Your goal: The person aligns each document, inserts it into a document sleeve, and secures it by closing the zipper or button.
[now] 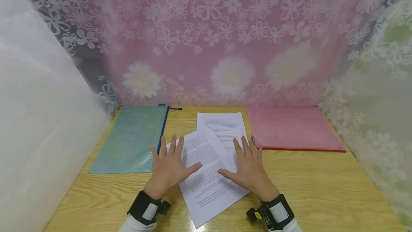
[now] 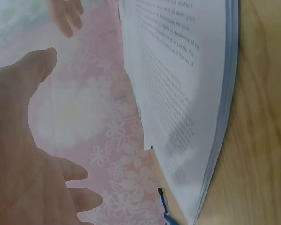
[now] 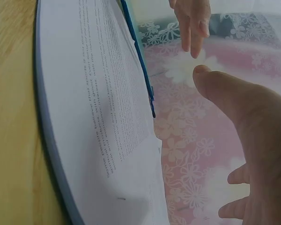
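Observation:
Two overlapping stacks of printed paper lie in the middle of the table. The front stack of paper (image 1: 206, 178) is turned at a slant and covers part of the back stack (image 1: 222, 122). Over the left side of the front stack, my left hand (image 1: 170, 169) has its fingers spread and holds nothing. My right hand (image 1: 249, 169) is spread the same way over the right side, also holding nothing. From the left wrist view, the paper (image 2: 178, 93) is several sheets thick, with the palm raised above it. A staple (image 3: 122, 198) shows on the paper in the right wrist view.
At the left lies a blue-green zip folder (image 1: 132, 139) with a dark blue zip edge. A pink zip folder (image 1: 293, 128) with a red edge lies at the back right. Flowered curtains (image 1: 225, 46) hang behind the wooden table (image 1: 315, 189) and at its sides.

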The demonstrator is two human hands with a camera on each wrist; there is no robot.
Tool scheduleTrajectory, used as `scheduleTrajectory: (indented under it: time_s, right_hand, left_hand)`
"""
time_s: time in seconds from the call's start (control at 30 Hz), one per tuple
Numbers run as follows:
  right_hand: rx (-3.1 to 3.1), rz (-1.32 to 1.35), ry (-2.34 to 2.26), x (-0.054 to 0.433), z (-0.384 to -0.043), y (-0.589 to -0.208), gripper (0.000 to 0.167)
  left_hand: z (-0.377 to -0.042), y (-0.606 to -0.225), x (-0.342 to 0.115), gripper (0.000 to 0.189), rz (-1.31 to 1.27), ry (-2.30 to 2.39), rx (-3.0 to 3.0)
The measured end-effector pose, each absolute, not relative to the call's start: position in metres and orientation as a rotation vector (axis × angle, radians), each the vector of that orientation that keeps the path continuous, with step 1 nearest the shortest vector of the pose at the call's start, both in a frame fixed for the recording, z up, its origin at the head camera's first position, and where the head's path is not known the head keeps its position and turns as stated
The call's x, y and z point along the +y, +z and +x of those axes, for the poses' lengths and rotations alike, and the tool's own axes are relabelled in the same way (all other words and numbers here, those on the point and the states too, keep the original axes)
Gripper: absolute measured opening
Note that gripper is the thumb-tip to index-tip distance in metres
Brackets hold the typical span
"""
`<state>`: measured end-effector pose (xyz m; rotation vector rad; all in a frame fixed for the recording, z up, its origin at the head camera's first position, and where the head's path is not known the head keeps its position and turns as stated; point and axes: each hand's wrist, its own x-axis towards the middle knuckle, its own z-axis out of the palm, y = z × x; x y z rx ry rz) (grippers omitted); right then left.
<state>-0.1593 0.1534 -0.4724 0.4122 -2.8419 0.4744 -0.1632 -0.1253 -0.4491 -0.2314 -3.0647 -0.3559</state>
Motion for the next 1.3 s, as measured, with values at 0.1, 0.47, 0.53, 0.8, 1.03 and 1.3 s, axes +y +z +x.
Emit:
scheduleTrajectory:
  time_s: [0.1, 0.47, 0.53, 0.8, 1.03, 1.3]
  right_hand:
    - [-2.853, 0.405, 0.480, 0.154, -0.159, -0.471, 0.120]
    - [-2.869, 0.362, 0.502, 0.156, -0.157, -0.474, 0.120]
    - [-2.871, 0.361, 0.505, 0.156, -0.156, -0.474, 0.120]
    - [-2.857, 0.371, 0.516, 0.156, -0.154, -0.470, 0.119]
    - [-2.871, 0.365, 0.533, 0.157, -0.152, -0.469, 0.120]
    - [-2.864, 0.358, 0.558, 0.158, -0.152, -0.471, 0.120]
  left_hand:
    - [-0.167, -0.445, -0.129, 0.118, -0.219, -0.395, -3.069]
    - [-0.183, -0.436, -0.154, 0.117, -0.213, -0.407, -3.033]
    - [-0.187, -0.434, -0.159, 0.117, -0.213, -0.399, -3.031]
    - [-0.202, -0.424, -0.179, 0.115, -0.230, -0.353, -2.979]
    - [-0.214, -0.416, -0.191, 0.114, -0.225, -0.330, -2.996]
    - [-0.227, -0.406, -0.198, 0.114, -0.229, -0.308, -3.002]
